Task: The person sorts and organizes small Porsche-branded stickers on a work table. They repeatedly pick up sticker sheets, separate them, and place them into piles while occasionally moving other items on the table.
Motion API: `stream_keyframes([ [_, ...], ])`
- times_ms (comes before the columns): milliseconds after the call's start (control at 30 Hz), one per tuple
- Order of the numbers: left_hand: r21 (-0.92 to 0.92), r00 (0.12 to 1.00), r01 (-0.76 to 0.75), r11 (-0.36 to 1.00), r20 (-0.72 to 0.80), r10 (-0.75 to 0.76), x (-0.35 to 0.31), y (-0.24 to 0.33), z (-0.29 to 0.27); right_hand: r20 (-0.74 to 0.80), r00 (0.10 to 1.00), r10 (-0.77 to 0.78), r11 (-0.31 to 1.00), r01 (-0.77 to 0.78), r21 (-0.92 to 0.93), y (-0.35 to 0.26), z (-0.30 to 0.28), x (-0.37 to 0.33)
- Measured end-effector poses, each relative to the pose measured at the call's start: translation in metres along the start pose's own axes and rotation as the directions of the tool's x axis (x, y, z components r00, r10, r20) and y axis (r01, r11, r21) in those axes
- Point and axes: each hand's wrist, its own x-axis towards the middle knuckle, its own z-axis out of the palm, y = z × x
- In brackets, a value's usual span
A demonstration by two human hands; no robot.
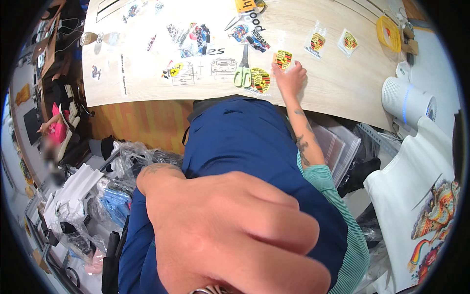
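Observation:
Close to the camera, my left hand (pixel 220 228) fills the lower middle with its back showing. Its fingers are curled, and whatever is inside them is hidden; part of a silvery ring shows at the lower edge. On the pale table, my right hand (pixel 291 78) has its thumb and fingers at the lower edge of a yellow, red and black crest sticker (pixel 283 60). Left of that hand lies a larger crest sticker (pixel 260 81), partly under scissors (pixel 243 76) with light green handles. Two more crest stickers, one on clear film (pixel 316 43) and one on white backing (pixel 348 42), lie to the right.
The wooden table (pixel 142 90) carries several colourful car decals (pixel 195 40) and a yellow tape roll (pixel 388 34). A white perforated cylinder (pixel 409 100) stands at right, beside printed white fabric (pixel 411 196). Plastic-wrapped goods (pixel 115 201) crowd the lower left. Another person (pixel 58 128) sits far left.

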Motion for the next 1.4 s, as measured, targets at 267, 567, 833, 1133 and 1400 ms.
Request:
stream_keyframes([
  [267,-0.003,0.999,-0.038,0.999,0.036,0.038,-0.004,-0.013,-0.013,0.140,0.986,0.093,0.994,-0.084,-0.072,-0.027,0.004,0.025],
  [567,-0.002,0.645,0.582,0.813,-0.607,-0.463,-0.072,-0.071,-0.041,0.270,0.928,0.256,0.931,-0.312,0.191,-0.019,-0.007,0.044],
  [833,-0.111,0.317,0.825,0.553,-0.720,-0.618,-0.115,-0.113,-0.063,0.462,0.885,0.053,0.574,-0.406,0.711,-0.007,-0.045,0.046],
  [1133,-0.051,0.509,0.780,0.623,-0.526,-0.681,-0.091,-0.127,-0.055,0.453,0.809,-0.374,0.126,-0.440,0.889,-0.082,-0.211,-0.022],
  [1400,-0.112,0.613,0.667,0.736,-0.479,-0.628,-0.060,-0.100,-0.038,0.415,0.842,-0.345,0.185,-0.372,0.910,-0.090,-0.225,-0.029],
])
